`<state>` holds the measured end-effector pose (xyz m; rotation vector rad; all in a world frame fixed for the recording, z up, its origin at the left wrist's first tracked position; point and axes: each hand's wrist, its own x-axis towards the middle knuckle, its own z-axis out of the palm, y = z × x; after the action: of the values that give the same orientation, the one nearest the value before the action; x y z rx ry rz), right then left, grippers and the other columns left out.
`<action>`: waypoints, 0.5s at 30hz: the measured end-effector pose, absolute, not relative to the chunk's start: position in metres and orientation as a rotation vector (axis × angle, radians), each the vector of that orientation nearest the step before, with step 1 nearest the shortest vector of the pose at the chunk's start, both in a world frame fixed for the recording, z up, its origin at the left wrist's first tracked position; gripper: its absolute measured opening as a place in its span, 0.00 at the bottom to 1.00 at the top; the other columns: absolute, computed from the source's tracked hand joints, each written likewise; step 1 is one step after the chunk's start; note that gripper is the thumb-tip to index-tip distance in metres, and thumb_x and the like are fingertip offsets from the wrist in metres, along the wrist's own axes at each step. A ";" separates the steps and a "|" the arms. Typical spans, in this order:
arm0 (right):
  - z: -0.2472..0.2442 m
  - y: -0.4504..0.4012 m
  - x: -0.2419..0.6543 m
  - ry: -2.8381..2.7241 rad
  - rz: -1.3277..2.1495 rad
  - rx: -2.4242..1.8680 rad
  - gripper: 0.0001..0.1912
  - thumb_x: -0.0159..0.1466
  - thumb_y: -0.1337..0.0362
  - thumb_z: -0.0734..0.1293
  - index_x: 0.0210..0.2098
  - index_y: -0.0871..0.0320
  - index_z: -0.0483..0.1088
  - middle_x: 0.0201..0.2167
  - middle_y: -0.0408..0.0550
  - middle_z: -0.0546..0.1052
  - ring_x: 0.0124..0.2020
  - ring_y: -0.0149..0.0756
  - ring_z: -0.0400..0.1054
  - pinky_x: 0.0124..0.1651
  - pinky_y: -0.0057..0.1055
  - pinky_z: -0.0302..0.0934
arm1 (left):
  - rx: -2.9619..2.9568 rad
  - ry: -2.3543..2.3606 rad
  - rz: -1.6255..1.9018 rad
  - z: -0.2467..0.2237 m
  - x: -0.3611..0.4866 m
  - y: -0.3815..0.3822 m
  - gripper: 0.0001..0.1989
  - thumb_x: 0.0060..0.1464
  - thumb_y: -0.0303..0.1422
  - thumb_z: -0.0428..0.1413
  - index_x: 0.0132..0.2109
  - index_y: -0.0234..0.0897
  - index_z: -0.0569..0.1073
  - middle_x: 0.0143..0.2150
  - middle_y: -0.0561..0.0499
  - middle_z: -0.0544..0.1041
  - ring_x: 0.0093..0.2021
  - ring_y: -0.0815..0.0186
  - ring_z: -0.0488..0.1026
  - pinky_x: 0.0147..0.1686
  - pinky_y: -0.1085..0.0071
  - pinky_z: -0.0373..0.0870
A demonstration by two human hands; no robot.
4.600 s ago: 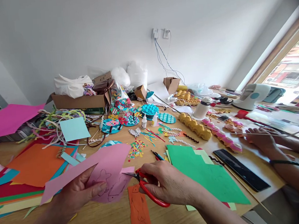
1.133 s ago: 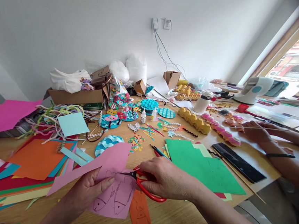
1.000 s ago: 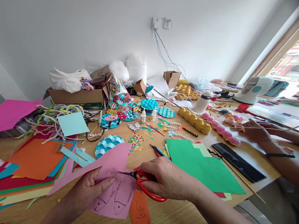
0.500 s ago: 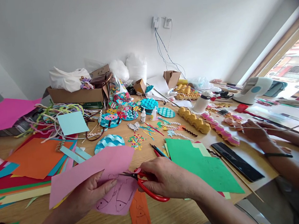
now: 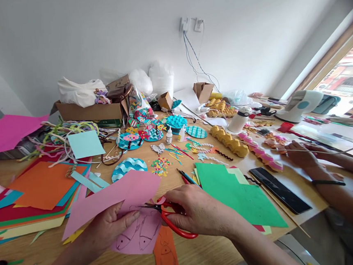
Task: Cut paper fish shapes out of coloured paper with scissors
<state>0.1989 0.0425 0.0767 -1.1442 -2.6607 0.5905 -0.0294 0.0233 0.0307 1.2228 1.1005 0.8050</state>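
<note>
A pink sheet of paper (image 5: 114,197) with fish outlines drawn on its lower part is pinched between the thumb and fingers of my left hand (image 5: 112,226). My right hand (image 5: 195,211) grips a pair of red-handled scissors (image 5: 180,230), whose blades point left and lie at the paper, just above the drawn fish. The cut behind the blades is partly hidden by my hand. Under the paper's right edge an orange paper strip (image 5: 167,257), also with a fish drawn on it, lies on the wooden table (image 5: 206,255).
Green paper (image 5: 234,193) lies right of my hands, near a black phone (image 5: 280,189). At left is a stack of coloured paper (image 5: 48,185). Glue bottles (image 5: 168,136), decorated blue discs (image 5: 128,168) and egg-carton strips (image 5: 228,141) stand beyond. Another person's hands (image 5: 302,154) are at right.
The pink sheet has shifted slightly, its left end moving a little to the right. The scissors stay at nearly the same spot in the paper, their handles slightly shifted left.
</note>
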 end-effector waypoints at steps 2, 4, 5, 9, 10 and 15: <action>0.077 0.042 0.198 -2.655 0.613 -1.136 0.07 0.60 0.64 0.65 0.26 0.59 0.65 0.21 0.40 0.68 0.22 0.26 0.55 0.26 0.24 0.44 | 1.231 1.098 0.807 0.030 -0.029 0.023 0.13 0.47 0.36 0.61 0.43 0.44 0.80 0.44 0.51 0.83 0.47 0.52 0.76 0.48 0.61 0.72; 0.076 0.042 0.197 -2.657 0.632 -1.128 0.07 0.60 0.64 0.65 0.27 0.59 0.66 0.22 0.40 0.69 0.22 0.26 0.56 0.26 0.24 0.45 | 1.243 1.106 0.805 0.031 -0.028 0.023 0.13 0.47 0.36 0.61 0.42 0.44 0.81 0.43 0.50 0.83 0.46 0.53 0.77 0.48 0.61 0.72; 0.076 0.042 0.197 -2.659 0.637 -1.125 0.07 0.60 0.64 0.64 0.27 0.59 0.66 0.22 0.41 0.69 0.23 0.26 0.57 0.27 0.24 0.46 | 1.246 1.113 0.805 0.032 -0.027 0.023 0.13 0.47 0.36 0.61 0.42 0.44 0.81 0.43 0.50 0.83 0.46 0.53 0.77 0.48 0.61 0.72; 0.074 0.043 0.196 -2.662 0.638 -1.115 0.07 0.60 0.64 0.64 0.27 0.60 0.67 0.22 0.42 0.70 0.23 0.27 0.58 0.27 0.24 0.47 | 1.255 1.092 0.779 0.036 -0.027 0.022 0.12 0.48 0.36 0.60 0.42 0.46 0.81 0.41 0.51 0.83 0.49 0.52 0.75 0.46 0.61 0.73; 0.074 0.043 0.196 -2.660 0.636 -1.113 0.07 0.60 0.64 0.64 0.27 0.59 0.67 0.22 0.42 0.70 0.23 0.27 0.58 0.27 0.24 0.47 | 1.262 1.080 0.767 0.036 -0.028 0.022 0.12 0.49 0.36 0.59 0.42 0.46 0.81 0.40 0.51 0.84 0.49 0.52 0.75 0.46 0.62 0.73; 0.073 0.044 0.197 -2.664 0.613 -1.094 0.08 0.61 0.65 0.64 0.25 0.60 0.67 0.21 0.41 0.68 0.22 0.26 0.56 0.26 0.24 0.46 | 1.304 1.070 0.762 0.026 -0.031 0.023 0.12 0.51 0.35 0.58 0.44 0.48 0.80 0.43 0.53 0.83 0.47 0.54 0.76 0.47 0.64 0.72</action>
<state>0.1965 0.0436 0.0734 -1.0943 -2.6642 0.6133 -0.0307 0.0227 0.0262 1.3037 1.0699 0.7620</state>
